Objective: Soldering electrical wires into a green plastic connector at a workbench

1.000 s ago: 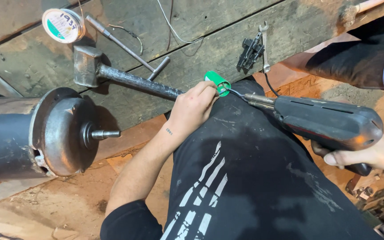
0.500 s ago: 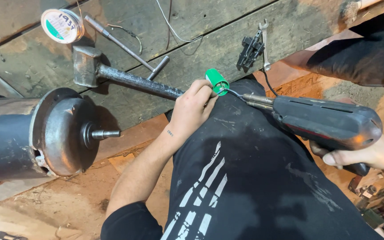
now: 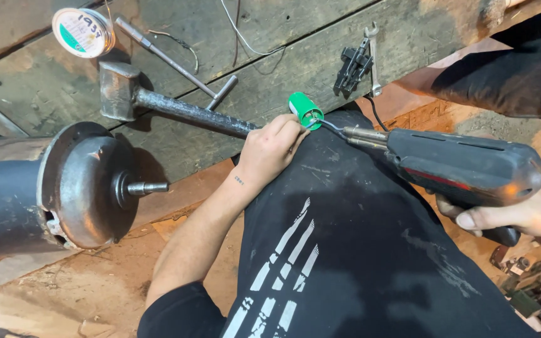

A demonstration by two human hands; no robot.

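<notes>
My left hand rests on my black-trousered knee and pinches a small green cylinder by its end. My right hand grips the handle of a dark pistol-shaped soldering gun. The gun's bent wire tip meets the green cylinder right at my left fingertips. A thin wire sits at that contact point, but its ends are too small to follow.
A sledgehammer lies on the dark wooden bench, with a T-handle tool, a round solder spool, a wrench and a black clip. An electric motor with a bare shaft sits at left. Another person's dark sleeve is at upper right.
The green cylinder has tipped slightly upward in my left fingers. The soldering gun and both hands have stayed almost where they were.
</notes>
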